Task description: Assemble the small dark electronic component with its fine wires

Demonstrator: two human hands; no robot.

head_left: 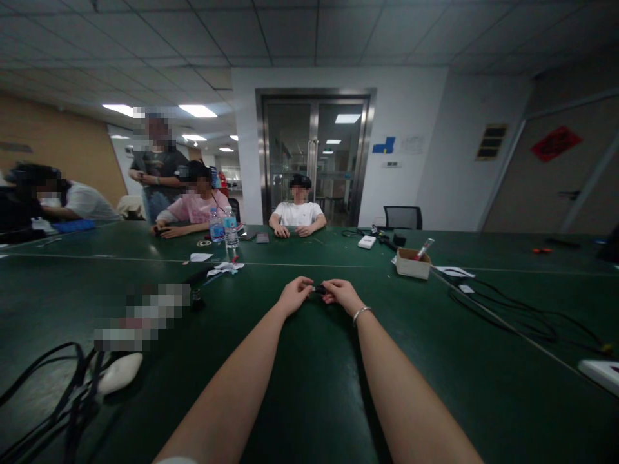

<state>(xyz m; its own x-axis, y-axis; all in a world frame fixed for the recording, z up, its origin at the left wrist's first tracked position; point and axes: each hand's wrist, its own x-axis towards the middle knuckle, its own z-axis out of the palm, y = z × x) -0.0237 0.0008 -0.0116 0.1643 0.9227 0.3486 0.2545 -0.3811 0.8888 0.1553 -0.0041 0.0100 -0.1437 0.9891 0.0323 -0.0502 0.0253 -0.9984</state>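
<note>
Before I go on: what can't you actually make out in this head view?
- Small dark object, head view: pinched between left hand and right hand; fingers cover it, too small to identify.
- Item left on green table: pixelated.
- Cardboard box contents: wall hides them.
- Black cables: cut by the left edge.

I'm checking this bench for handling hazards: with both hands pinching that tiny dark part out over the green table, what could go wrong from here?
1. The small dark part is pinched only by the fingertips of the left hand and right hand; if it slips, it may be hard to spot on the dark green table.
2. The black cables lie near the left forearm and could snag if that arm sweeps back.
</note>
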